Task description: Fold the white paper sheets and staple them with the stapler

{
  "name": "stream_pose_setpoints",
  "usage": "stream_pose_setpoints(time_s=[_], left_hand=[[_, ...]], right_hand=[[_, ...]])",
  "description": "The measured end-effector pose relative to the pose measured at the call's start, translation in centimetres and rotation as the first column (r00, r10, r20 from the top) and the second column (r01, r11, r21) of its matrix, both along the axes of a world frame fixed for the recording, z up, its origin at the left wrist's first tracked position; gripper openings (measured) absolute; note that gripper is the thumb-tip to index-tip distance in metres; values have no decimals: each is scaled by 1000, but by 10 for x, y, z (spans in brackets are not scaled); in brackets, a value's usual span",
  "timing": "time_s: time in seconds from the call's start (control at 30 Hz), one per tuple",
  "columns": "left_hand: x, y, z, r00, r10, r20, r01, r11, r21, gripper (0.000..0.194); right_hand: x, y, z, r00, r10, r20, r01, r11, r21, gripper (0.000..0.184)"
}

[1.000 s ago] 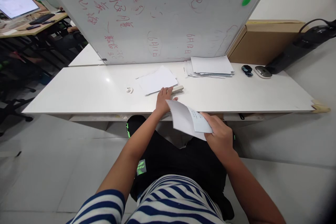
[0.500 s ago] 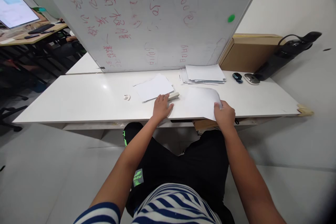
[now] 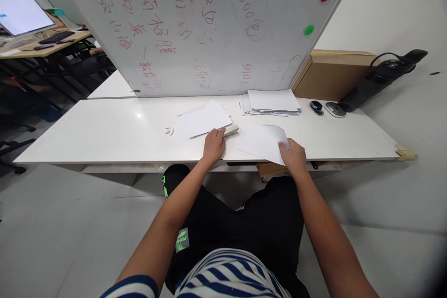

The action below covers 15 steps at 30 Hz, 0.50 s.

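My left hand (image 3: 214, 145) is closed over the near end of a pale stapler (image 3: 231, 131), which lies on the desk with its other end pointing right. Pinched between thumb and fingers of my right hand (image 3: 294, 154) are white paper sheets (image 3: 262, 141), bent upward at the held corner; how many there are I cannot tell. Their left edge is a little to the right of the stapler. Just beyond my left hand, a small pile of paper (image 3: 206, 118) lies askew, close to the stapler.
A taller paper stack (image 3: 274, 101) lies by the whiteboard (image 3: 223, 32). To the right are a watch (image 3: 316, 107), a computer mouse (image 3: 335, 109), a black bottle (image 3: 375, 81) and a cardboard box (image 3: 337, 74). A small white curled object (image 3: 169, 131) sits left on the desk (image 3: 104, 132).
My right hand has moved slightly left and nearer the desk edge, bringing the sheets closer to the stapler. My left hand's fingers have drawn together on the stapler.
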<state>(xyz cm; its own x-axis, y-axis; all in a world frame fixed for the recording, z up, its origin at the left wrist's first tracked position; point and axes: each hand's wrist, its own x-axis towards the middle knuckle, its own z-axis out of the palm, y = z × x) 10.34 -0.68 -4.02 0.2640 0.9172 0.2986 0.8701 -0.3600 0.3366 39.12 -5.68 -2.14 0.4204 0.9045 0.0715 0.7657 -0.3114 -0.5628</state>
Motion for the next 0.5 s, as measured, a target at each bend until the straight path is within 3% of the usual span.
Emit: stream_pose_setpoints(time_s=[0.13, 0.23, 0.4, 0.5], left_hand=[[1, 0, 0, 1000, 4, -5, -4, 1000, 18, 45], [2, 1, 1, 1000, 16, -17, -16, 1000, 16, 44], [9, 0, 5, 996, 57, -68, -56, 998, 14, 43], [13, -2, 9, 991, 84, -108, -81, 996, 30, 41]], right_hand=[[10, 3, 1, 975, 16, -220, 6, 995, 100, 37], [20, 20, 16, 939, -20, -344, 86, 980, 179, 35], [43, 83, 62, 925, -44, -378, 190, 914, 358, 38], [60, 132, 78, 936, -83, -343, 203, 922, 330, 40]])
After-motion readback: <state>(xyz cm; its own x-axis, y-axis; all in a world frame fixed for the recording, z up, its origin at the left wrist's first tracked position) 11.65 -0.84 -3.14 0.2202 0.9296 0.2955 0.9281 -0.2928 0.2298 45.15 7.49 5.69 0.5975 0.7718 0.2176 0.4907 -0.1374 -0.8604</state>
